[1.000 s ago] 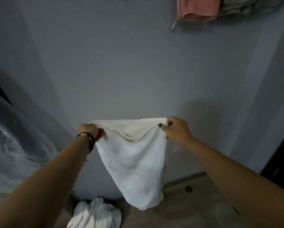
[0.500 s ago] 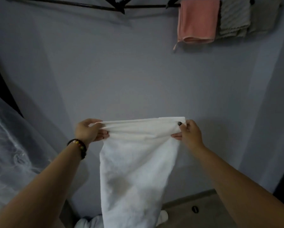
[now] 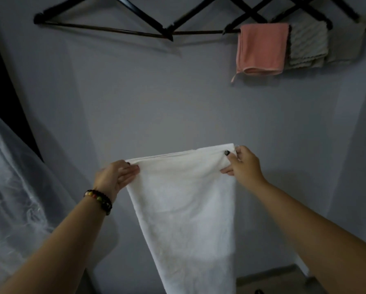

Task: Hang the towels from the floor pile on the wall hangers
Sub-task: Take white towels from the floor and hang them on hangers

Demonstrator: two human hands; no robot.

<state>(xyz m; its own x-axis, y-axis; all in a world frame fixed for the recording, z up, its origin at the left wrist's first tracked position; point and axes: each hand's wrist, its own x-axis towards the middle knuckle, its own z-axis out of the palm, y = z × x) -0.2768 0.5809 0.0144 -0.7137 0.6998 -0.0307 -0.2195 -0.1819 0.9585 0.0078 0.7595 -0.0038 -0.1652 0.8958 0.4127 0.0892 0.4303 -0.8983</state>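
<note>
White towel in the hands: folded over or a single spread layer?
Folded: the white towel shows stacked layered edges along the top between the left hand and right hand.

The left span of the hanger bar [image 3: 105, 30] is bare and reachable. The pink towel [image 3: 262, 47] and grey towel [image 3: 307, 45] occupy the right. Plastic sheeting [image 3: 14, 187] bounds the left side.

2 hands: left hand [image 3: 116, 177] and right hand [image 3: 242, 164], both pinching the top edge of 1 white towel [image 3: 184, 204]. 3 towels already hung on the hangers: 1 pink towel [image 3: 261, 47], 1 grey ribbed towel [image 3: 307, 43], 1 plain grey towel [image 3: 345, 47], partly hidden. 1 free black hanger [image 3: 105, 30] at left; hangers at right overlap, count unclear. 1 beaded bracelet [image 3: 99, 200]. 1 clear plastic sheet [image 3: 12, 187].
</note>
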